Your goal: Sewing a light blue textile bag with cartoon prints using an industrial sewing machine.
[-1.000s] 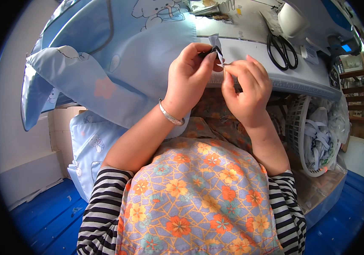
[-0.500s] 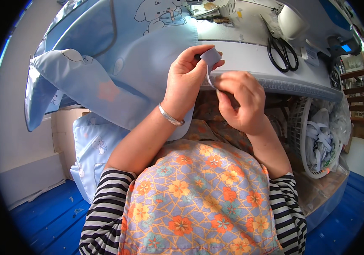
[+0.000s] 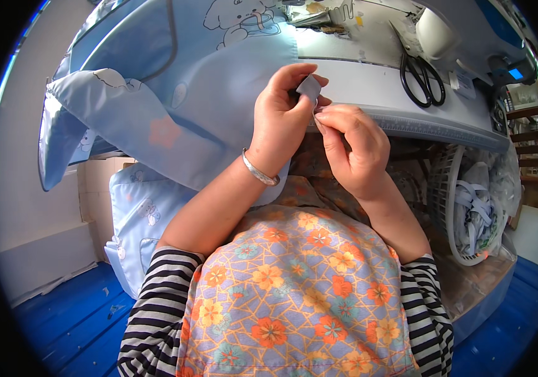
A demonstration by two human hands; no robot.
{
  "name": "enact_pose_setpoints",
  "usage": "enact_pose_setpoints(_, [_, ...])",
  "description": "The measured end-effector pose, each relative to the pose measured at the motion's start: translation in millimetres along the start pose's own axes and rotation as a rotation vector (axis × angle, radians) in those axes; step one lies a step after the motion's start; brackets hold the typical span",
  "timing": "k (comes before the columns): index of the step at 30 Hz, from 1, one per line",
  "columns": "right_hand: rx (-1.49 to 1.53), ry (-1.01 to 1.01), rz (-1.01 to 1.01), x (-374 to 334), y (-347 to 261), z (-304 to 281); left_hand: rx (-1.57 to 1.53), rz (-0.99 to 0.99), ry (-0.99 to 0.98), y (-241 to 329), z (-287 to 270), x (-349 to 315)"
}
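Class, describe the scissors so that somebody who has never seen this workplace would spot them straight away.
Find the white worktable near the top of the picture, then look right along it, past the right hand. There the scissors lie with their blades pointing away from the person. Their two black loop handles set them apart from the small white object just to their right.

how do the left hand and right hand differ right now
The left hand holds the bent upper part of a grey strip; the right hand pinches at its thin lower part. The left hand has a silver bracelet at its wrist; the right hand has none. Both arms wear striped sleeves.
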State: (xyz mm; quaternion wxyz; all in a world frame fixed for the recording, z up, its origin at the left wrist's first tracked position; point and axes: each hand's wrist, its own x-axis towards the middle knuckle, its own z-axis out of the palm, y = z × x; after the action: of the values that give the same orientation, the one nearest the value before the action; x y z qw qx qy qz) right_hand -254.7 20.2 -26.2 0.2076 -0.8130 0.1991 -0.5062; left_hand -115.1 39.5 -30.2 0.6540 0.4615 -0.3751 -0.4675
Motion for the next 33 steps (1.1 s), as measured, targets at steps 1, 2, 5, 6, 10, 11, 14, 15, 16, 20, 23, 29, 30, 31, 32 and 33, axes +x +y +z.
enact_pose_setpoints(1, [-0.001, 0.006, -0.011, 0, 1, 0, -0.009, 0.014, 0.002, 0, -1, 0])
enact_pose_setpoints(2, [0.014, -0.004, 0.025, 0, 2, -1, 0.112, 0.075, -0.002, 0, -2, 0])
enact_pose_setpoints(5, [0.021, 0.017, 0.098, 1, 9, -2, 0.249, 0.108, -0.011, 0, -4, 0])
enact_pose_setpoints(6, [0.008, 0.044, 0.148, 2, 12, -3, 0.266, 0.081, -0.017, 0, -4, -1])
enact_pose_setpoints(10, [0.154, 0.110, 0.313, 6, 21, -10, 0.210, 0.014, -0.054, -2, -4, -2])
enact_pose_setpoints(11, [0.142, 0.095, 0.315, 6, 22, -11, 0.173, 0.010, -0.031, -2, -3, -3])
enact_pose_setpoints(14, [0.241, 0.059, 0.448, 10, 24, -19, 0.125, 0.001, -0.020, -1, -1, -3])
enact_pose_setpoints(15, [0.361, 0.017, 0.580, 11, 24, -21, 0.110, -0.013, -0.026, -1, -1, -3])
enact_pose_setpoints(16, [0.482, -0.027, 0.711, 12, 24, -23, 0.113, -0.004, -0.032, 1, -1, -3])
enact_pose_setpoints(20, [0.357, -0.041, 0.712, 16, 23, -24, 0.198, -0.025, -0.081, 8, -4, -1])
enact_pose_setpoints(23, [0.328, 0.008, 0.722, 22, 26, -19, 0.278, -0.027, -0.069, 20, -15, 1])
enact_pose_setpoints(29, [0.333, -0.300, 0.689, 61, 55, -4, 0.672, 0.032, -0.022, 50, -45, 32])
enact_pose_setpoints(30, [0.342, -0.323, 0.628, 71, 64, 3, 0.787, 0.099, -0.020, 54, -49, 46])
enact_pose_setpoints(31, [0.322, -0.325, 0.644, 81, 74, 13, 0.907, 0.137, -0.003, 55, -53, 62])
enact_pose_setpoints(32, [0.354, -0.277, 0.664, 92, 83, 25, 0.899, 0.168, -0.015, 54, -55, 79])
enact_pose_setpoints(33, [0.378, -0.236, 0.710, 99, 92, 34, 1.095, 0.273, 0.026, 49, -56, 95])
